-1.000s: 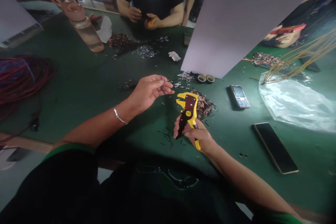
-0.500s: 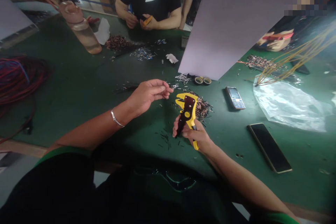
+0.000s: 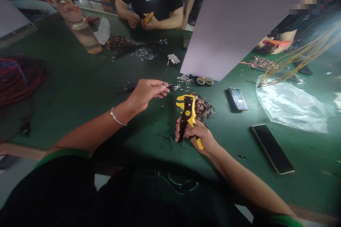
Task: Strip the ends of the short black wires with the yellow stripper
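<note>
Between the thumb and fingers of my left hand [image 3: 150, 94] a thin dark wire [image 3: 165, 74] is pinched, its upper end pointing up and away from me. My right hand [image 3: 195, 135] is wrapped round the handles of a yellow and black wire stripper [image 3: 188, 110]; its jaws face left, a short way right of my left fingertips and apart from the wire. Just behind the tool lies a heap of short copper and dark wire bits [image 3: 204, 108]. Beyond my left fingers are silvery terminals [image 3: 184, 78] and a bundle of dark wires [image 3: 129, 88], partly hidden by my hand.
A keypad phone [image 3: 238, 99], a smartphone [image 3: 272, 149] and a clear plastic bag [image 3: 293, 106] lie to the right. Two tape rolls [image 3: 205, 81] sit by an upright pale board [image 3: 226, 25]. A bottle [image 3: 81, 28] and red wire coils [image 3: 21, 79] stand left. Co-workers sit opposite.
My left hand has moved slightly left, and the wire in it now stands up into clearer view. The wire stripper's jaws look closer together and its handles more spread.
</note>
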`<move>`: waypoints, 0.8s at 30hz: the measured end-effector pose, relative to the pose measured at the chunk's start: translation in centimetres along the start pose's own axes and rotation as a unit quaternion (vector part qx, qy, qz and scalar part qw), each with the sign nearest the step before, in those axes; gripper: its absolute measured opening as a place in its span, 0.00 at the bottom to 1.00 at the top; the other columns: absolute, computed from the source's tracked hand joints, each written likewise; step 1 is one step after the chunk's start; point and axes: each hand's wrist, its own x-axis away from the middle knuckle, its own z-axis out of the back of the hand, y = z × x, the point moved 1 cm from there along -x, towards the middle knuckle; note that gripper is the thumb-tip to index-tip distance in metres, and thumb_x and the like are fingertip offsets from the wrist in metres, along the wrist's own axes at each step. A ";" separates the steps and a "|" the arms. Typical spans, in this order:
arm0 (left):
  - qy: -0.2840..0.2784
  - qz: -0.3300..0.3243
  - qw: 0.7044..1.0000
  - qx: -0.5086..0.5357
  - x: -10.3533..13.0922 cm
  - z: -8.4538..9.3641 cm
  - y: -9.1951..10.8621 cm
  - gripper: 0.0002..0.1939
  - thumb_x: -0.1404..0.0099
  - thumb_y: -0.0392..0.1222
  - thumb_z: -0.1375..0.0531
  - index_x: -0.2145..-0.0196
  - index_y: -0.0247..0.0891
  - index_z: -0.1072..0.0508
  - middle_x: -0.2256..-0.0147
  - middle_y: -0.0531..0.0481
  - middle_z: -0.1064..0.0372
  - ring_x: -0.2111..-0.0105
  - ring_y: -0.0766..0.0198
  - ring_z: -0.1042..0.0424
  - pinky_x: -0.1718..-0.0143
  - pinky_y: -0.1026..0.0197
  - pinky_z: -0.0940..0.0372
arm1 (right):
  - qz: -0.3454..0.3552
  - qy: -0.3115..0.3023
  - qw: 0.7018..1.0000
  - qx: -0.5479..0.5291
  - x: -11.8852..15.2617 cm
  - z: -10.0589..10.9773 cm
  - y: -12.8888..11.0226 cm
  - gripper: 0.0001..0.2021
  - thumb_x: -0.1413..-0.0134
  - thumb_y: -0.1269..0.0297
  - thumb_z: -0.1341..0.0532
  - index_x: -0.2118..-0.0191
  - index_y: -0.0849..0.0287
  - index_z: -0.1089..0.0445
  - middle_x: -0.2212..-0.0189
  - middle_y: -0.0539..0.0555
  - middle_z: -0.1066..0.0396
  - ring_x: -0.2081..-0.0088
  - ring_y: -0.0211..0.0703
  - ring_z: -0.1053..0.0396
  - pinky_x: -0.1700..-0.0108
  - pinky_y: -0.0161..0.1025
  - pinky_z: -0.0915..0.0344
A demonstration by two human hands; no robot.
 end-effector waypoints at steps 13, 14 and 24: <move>0.000 -0.020 0.998 0.067 1.2 -0.5 1.5 0.09 0.42 0.40 0.34 0.65 0.31 0.23 0.68 0.41 0.24 0.69 0.60 0.23 0.60 0.53 0.27 | 0.055 0.003 0.998 0.033 -0.1 0.7 0.2 0.20 0.64 0.75 0.39 0.58 0.60 0.33 0.68 0.52 0.29 0.71 0.44 0.31 0.64 0.46 0.34; -0.006 -0.014 0.997 0.073 1.3 -0.6 1.5 0.09 0.42 0.40 0.34 0.65 0.30 0.23 0.68 0.40 0.24 0.68 0.59 0.23 0.60 0.53 0.27 | 0.058 0.005 0.998 0.036 -0.1 0.8 0.2 0.20 0.64 0.74 0.38 0.58 0.59 0.33 0.68 0.52 0.29 0.70 0.44 0.31 0.64 0.46 0.34; -0.052 0.011 0.993 0.109 2.4 -1.3 1.9 0.10 0.42 0.37 0.34 0.64 0.28 0.24 0.67 0.40 0.23 0.68 0.58 0.23 0.58 0.50 0.28 | 0.077 -0.012 0.995 0.064 -0.4 1.7 0.5 0.21 0.62 0.73 0.36 0.57 0.60 0.33 0.67 0.53 0.29 0.70 0.44 0.30 0.64 0.46 0.34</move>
